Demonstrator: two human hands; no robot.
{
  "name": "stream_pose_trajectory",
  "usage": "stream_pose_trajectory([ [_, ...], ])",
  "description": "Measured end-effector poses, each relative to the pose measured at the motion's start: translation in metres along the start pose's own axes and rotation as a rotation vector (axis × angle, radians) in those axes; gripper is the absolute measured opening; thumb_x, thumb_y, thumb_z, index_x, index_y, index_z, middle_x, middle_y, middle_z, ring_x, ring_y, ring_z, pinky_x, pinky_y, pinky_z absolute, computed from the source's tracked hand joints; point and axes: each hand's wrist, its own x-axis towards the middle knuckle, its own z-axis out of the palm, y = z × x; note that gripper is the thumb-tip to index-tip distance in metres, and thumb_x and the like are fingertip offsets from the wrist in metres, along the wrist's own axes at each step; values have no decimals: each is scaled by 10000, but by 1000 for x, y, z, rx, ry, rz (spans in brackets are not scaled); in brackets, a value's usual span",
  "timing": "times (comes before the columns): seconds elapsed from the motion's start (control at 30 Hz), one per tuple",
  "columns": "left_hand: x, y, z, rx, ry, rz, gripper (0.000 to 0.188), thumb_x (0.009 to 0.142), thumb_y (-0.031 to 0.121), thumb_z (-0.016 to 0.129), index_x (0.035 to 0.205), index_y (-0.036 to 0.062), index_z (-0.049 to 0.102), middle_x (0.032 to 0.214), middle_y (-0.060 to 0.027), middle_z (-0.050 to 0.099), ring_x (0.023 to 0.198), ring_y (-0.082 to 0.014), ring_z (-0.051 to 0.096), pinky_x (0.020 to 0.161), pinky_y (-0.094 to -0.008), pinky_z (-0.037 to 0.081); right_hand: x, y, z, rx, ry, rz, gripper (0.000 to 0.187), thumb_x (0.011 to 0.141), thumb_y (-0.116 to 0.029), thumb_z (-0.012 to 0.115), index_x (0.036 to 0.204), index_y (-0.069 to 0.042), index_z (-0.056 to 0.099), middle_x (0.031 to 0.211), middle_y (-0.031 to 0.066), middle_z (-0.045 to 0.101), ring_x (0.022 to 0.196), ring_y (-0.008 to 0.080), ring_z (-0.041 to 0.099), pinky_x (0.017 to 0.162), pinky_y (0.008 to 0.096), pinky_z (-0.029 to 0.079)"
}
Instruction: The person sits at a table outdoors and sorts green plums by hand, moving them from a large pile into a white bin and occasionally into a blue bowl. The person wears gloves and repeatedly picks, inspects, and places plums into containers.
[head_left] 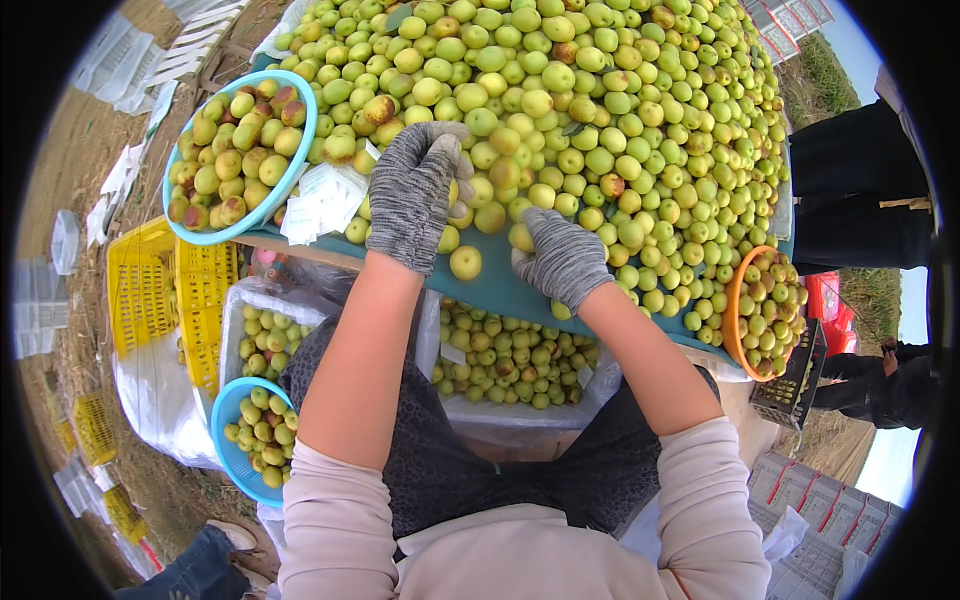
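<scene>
A single green fruit (520, 238) sits between the thumb and fingers of the gloved right hand (566, 256), apparently pinched there, just above the near edge of the surface (500, 268). It is nearly round, so no long axis stands out, and its stem end cannot be made out. The gloved left hand (416, 192), well apart from the right, has its fingers curled over the fruit pile (620, 90); whether it grips anything cannot be told.

The pile covers most of the surface, thinning toward the near edge beneath the hands. A blue tub (308, 135) at the left corner and an orange tub (733, 310) at the right end of the near edge hold browner fruit, probably placed for easy reach. White paper slips (325, 205) lie beside the blue tub. Below the near edge, a plastic-lined crate (600, 388) holds more fruit.
</scene>
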Motion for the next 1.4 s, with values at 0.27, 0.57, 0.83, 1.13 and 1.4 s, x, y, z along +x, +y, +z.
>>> stream_pose_trajectory([
  [0.27, -16, -1, -13, -531, 165, -169, 336, 893, 119, 597, 1220, 77, 533, 973, -90, 612, 742, -161, 609, 575, -268, 534, 17, -3, 7, -107, 236, -36, 360, 873, -225, 578, 1218, -131, 536, 1168, 104, 559, 943, 282, 645, 779, 406, 549],
  [0.57, -68, 5, -24, 100, -260, 184, 362, 846, 117, 598, 1205, 77, 586, 902, -60, 584, 845, -173, 583, 709, -319, 547, -46, -32, 24, 1826, 162, 322, 394, 856, -125, 466, 1230, -1, 493, 1081, 137, 596, 722, 195, 605, 515, 276, 491],
  [0.83, -154, 7, -17, 1206, -636, 268, 514, 795, 367, 702, 1259, 187, 572, 1191, -140, 557, 1100, -309, 595, 927, -426, 488, -140, -63, 28, 2175, 3, 253, 645, 966, -510, 423, 1383, -18, 401, 1313, 125, 541, 1157, 279, 559, 973, 412, 467],
  [1.13, -200, -53, -196, 25, 410, -38, 553, 784, 265, 791, 1203, 58, 497, 1021, -75, 612, 885, -189, 604, 709, -307, 540, -192, -40, 84, 2174, -150, 385, 501, 922, -432, 538, 1197, -14, 577, 1014, 153, 670, 802, 252, 650, 698, 375, 549],
  [1.4, -208, -196, -250, -375, 665, -449, 418, 884, 295, 681, 1206, 88, 512, 1053, -101, 620, 784, -204, 615, 639, -378, 548, -237, 10, 203, 1745, -104, 523, 440, 919, -424, 539, 1153, -58, 608, 957, 125, 673, 764, 244, 636, 675, 360, 542],
])
